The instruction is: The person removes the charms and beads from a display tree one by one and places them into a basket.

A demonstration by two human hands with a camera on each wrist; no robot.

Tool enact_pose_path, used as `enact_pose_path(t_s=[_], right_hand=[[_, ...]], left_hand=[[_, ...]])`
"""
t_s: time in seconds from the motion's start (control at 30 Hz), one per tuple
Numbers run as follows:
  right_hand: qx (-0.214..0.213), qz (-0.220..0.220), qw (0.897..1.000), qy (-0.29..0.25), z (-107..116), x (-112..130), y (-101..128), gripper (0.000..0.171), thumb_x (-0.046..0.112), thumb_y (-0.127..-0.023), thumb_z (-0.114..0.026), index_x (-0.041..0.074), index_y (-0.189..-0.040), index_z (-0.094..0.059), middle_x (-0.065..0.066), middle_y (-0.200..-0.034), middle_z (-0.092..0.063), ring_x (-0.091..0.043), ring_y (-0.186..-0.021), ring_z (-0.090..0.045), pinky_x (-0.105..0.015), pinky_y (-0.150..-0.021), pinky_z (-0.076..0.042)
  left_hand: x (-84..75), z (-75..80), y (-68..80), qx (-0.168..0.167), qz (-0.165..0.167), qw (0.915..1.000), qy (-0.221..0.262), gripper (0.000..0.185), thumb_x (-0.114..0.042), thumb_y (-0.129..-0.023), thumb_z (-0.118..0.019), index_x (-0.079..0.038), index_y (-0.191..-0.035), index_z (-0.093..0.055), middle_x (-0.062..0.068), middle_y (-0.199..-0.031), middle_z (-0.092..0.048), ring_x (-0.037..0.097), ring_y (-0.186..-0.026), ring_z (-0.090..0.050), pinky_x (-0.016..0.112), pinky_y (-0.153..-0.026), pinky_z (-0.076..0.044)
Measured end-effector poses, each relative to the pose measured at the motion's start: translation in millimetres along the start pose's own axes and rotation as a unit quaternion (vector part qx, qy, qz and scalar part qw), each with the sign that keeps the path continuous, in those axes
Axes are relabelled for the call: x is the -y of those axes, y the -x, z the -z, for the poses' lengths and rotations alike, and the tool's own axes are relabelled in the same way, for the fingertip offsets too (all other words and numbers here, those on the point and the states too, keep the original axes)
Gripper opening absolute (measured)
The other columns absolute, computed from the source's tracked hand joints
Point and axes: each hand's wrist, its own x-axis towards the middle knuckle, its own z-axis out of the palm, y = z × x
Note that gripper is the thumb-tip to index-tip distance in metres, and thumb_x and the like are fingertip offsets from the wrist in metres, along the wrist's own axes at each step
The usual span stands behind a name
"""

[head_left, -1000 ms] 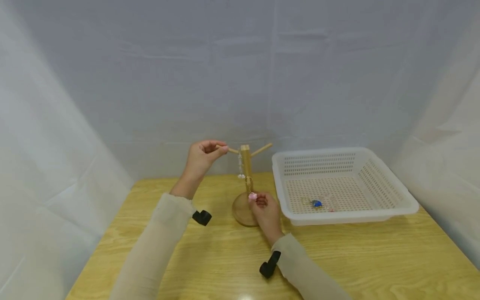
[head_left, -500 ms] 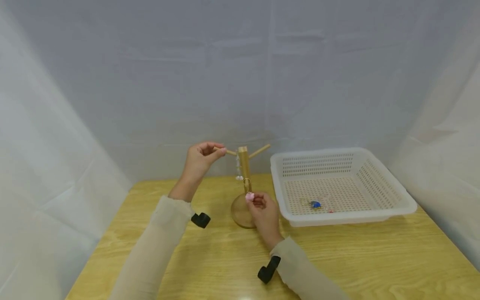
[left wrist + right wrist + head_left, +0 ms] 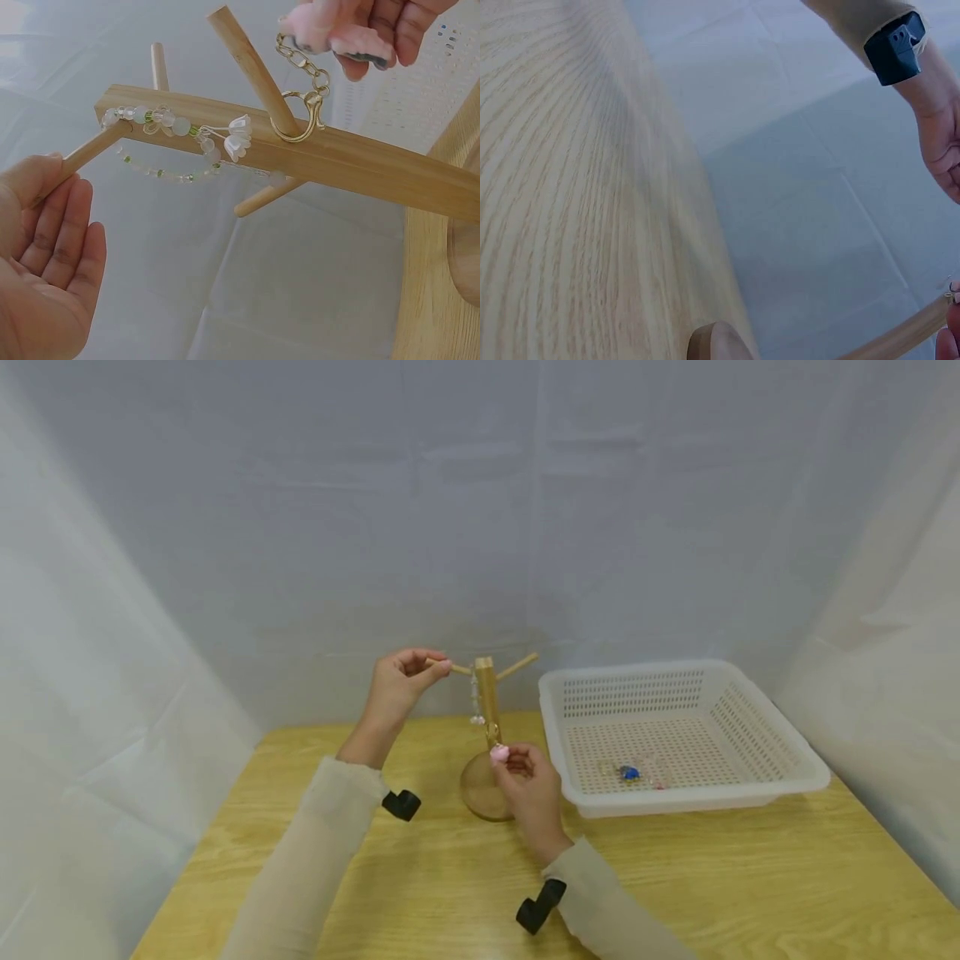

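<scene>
Both hands (image 3: 528,772) at stand (image 3: 487,710) — basket (image 3: 780,783) just beside.

Staged recording booth rather than a lived-in room: plain white sheeting (image 3: 300,527) hung as backdrop and side walls around a single light wood-grain table (image 3: 750,877), black wrist-strapped cameras (image 3: 401,804) on both sleeves, only a white perforated plastic basket (image 3: 780,727) and wooden peg stand (image 3: 487,702) laid out

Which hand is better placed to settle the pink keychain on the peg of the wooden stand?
Probably the right hand. It pinches the pink keychain, whose gold clasp is looped over a peg. The left hand holds the tip of another peg, steadying the wooden stand.
</scene>
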Motion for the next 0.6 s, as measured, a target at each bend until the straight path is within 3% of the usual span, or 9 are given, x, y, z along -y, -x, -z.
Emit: enact_pose_path(t_s=[0.6], right_hand=[[-0.003,0.005,1.0,0.002,9.9,22.8,-2.2,0.019,-0.006,-0.08,-0.069,-0.011,-0.096,-0.06,-0.021,-0.091,-0.065,-0.023,-0.083,-0.062,-0.028,-0.075,-0.053]], left_hand=[[3.1,-0.7,-1.9,-0.001,-0.013,0.9997,0.019,0.011,-0.012,-0.084,-0.072,-0.005,-0.091,-0.069,-0.007,-0.075,-0.068,0.01,-0.075,-0.063,0.023,-0.083,-0.051]])
